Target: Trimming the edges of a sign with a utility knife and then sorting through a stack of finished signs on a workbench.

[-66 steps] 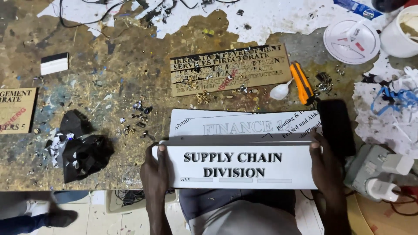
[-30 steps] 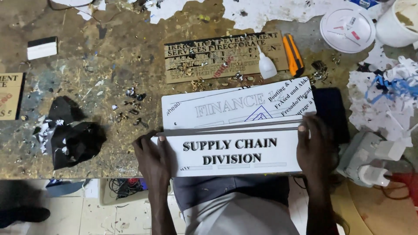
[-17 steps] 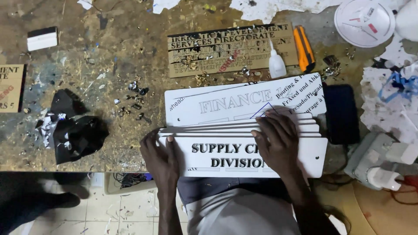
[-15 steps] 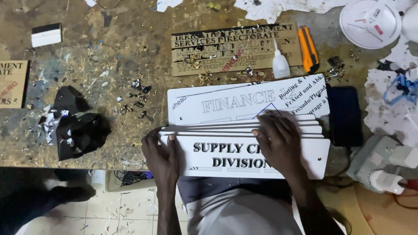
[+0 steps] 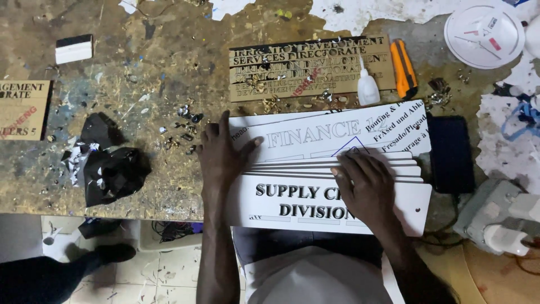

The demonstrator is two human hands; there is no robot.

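1. Left hand [image 5: 220, 155] now moved from the near edge up to the left end of the sign stack [image 5: 315, 194], fingers spread flat.
2. Right hand [image 5: 364, 188] still pressed flat, open, on top sign.
3. Stack at workbench [image 5: 140, 101] near edge, unmoved.

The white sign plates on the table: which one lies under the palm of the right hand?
The top plate of the stack, nearest the table edge, with bold black letters; the right hand lies flat on it. The others show only as thin edges behind it.
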